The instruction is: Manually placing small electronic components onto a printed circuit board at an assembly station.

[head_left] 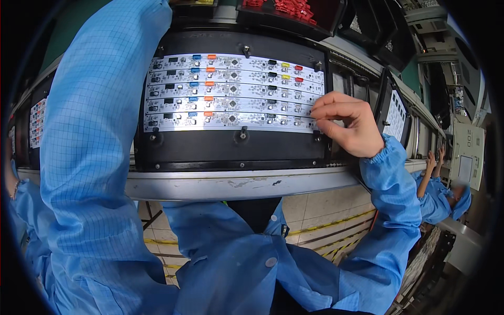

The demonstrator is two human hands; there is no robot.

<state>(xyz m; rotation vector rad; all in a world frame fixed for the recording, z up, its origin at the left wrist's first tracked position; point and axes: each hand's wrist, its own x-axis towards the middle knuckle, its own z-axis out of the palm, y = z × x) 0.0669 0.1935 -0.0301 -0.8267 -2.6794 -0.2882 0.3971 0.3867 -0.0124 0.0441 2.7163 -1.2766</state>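
My right hand (347, 125) is at the right ends of the lower circuit board strips (247, 122), its fingers curled toward the thumb. Whatever may be between the fingertips is too small or hidden to make out. Several long white strips lie in parallel rows in a black fixture (199, 152). Each carries a blue and an orange connector left of its middle. On the two farthest rows there are also yellow connectors (285, 65) and red connectors (298, 67). My left arm (100, 100), in a blue sleeve, reaches far forward past the fixture's left side; the hand is beyond the upper edge.
Beyond the fixture stands a black bin (310, 26) of red connectors, with more dark bins (378, 31) to its right. Neighbouring fixtures (394, 118) sit on the line at both sides. A metal rail (236, 184) runs along the near edge. Co-workers in blue are at both sides.
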